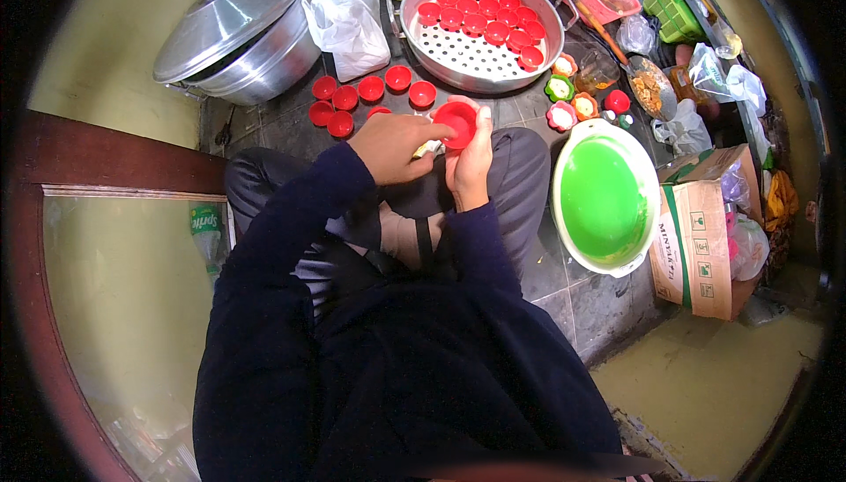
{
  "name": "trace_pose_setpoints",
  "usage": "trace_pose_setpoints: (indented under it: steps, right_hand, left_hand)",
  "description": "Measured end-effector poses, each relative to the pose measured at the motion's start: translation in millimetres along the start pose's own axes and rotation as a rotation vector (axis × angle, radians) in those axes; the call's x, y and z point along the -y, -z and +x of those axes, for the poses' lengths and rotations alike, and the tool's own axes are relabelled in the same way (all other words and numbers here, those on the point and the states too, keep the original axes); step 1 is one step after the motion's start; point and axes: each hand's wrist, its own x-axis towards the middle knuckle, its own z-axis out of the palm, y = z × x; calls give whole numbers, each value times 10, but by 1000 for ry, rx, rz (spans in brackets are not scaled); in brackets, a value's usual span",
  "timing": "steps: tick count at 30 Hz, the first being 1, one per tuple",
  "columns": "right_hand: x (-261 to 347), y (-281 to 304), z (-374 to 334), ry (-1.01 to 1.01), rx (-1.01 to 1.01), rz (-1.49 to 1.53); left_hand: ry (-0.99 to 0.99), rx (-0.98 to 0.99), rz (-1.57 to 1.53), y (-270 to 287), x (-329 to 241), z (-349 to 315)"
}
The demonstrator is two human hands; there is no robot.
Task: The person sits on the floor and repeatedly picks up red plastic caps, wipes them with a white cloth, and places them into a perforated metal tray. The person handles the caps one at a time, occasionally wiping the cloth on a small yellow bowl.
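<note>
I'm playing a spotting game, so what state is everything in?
Red cup, held by right hand, left hand touching
Silver pot, lid on
Holed pan, uncovered, partly filled with red cups
Loose red cups, outside the pan
Pale basin, uncovered, green inside
Cardboard box, open, bags inside

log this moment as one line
right hand: holds red cup | left hand: at same cup | pan: red cups inside | floor: more red cups | basin: green inside
</note>
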Motion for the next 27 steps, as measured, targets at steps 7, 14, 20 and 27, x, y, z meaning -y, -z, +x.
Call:
trace_pose_setpoints:
  steps: [7, 14, 20, 27]
  right_hand:
    - [7, 61, 30, 40, -35, -73]
    - [-33, 210, 63, -17, 1, -22]
    - [-100, 194, 73, -7, 21, -83]
    - [-99, 259, 119, -78, 29, -14]
  left_hand:
    - [35, 172, 39, -74, 0, 157]
    - [-38, 184, -54, -92, 37, 175]
    - [23, 50, 49, -69, -54, 127]
    - [267, -69, -351, 2, -120, -417]
